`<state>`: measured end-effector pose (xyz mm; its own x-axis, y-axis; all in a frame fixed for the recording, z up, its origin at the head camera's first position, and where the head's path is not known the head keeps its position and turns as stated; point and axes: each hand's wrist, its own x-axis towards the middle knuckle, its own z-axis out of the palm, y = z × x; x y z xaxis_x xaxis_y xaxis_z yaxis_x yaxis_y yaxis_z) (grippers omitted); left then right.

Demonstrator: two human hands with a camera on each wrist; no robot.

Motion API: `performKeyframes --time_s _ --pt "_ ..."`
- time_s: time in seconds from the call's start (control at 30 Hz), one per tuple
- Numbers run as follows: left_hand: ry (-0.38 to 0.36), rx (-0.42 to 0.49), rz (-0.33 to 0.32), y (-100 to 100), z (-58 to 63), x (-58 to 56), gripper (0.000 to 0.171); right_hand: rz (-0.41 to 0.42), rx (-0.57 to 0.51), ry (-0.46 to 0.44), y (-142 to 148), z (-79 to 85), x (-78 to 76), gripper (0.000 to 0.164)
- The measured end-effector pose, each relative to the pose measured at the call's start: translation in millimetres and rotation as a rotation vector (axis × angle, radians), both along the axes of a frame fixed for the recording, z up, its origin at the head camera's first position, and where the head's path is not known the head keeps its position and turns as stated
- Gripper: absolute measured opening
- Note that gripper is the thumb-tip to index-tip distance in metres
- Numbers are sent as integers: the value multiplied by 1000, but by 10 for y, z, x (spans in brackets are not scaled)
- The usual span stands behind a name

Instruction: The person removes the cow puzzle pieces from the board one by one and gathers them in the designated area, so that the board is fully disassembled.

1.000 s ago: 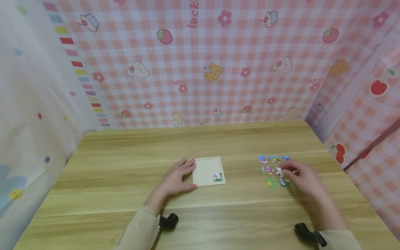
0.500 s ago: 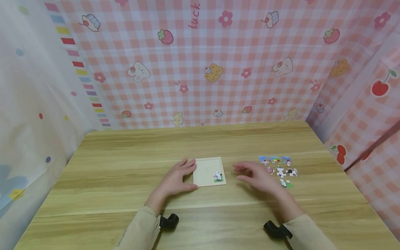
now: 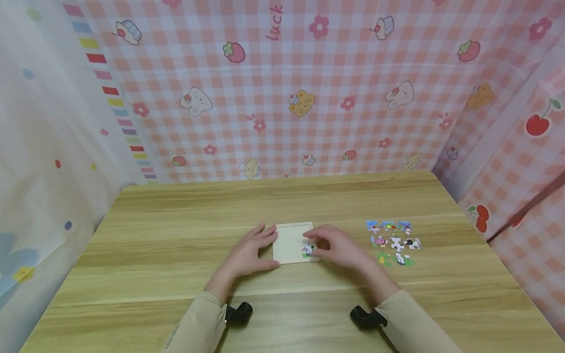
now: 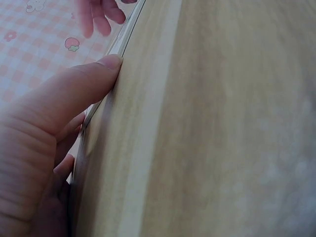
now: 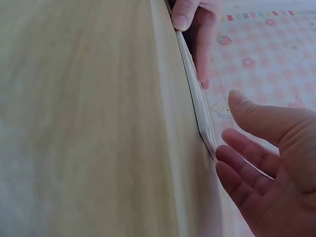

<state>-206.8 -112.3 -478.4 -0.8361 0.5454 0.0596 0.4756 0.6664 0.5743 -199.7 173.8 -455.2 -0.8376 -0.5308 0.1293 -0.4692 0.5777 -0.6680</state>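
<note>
A square, pale puzzle board (image 3: 288, 244) with a raised rim lies flat on the table. My left hand (image 3: 251, 250) holds its left side, thumb at the near edge and fingers toward the far corner. One puzzle piece (image 3: 307, 250), white figure on green, sits in the board's near right corner. Over the board's right side is my right hand (image 3: 337, 246), thumb beside that piece and fingertips apart. No piece shows between these fingers in the right wrist view, where the thumb (image 5: 254, 112) stands away from the other fingers.
Several loose picture pieces lie in rows on the right of the wooden table (image 3: 154, 220); among them are a white piece (image 3: 397, 243) and a black-and-white piece (image 3: 413, 243). A pink checked cloth (image 3: 273, 132) hangs behind the table.
My right hand has moved left from the loose pieces to the board's right side, uncovering the rows. My left hand and the board have stayed in place.
</note>
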Motion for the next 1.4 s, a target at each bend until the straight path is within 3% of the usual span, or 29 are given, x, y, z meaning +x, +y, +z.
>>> performKeyframes --time_s 0.8,1.13,1.4 --pt "19 37 -9 -10 3 12 78 5 128 37 -128 -45 -85 21" --pt "16 40 -11 -17 0 6 78 -29 102 -14 -151 -64 -68 20" --pt "14 40 -10 -6 11 11 78 6 20 -34 -133 -68 -59 19"
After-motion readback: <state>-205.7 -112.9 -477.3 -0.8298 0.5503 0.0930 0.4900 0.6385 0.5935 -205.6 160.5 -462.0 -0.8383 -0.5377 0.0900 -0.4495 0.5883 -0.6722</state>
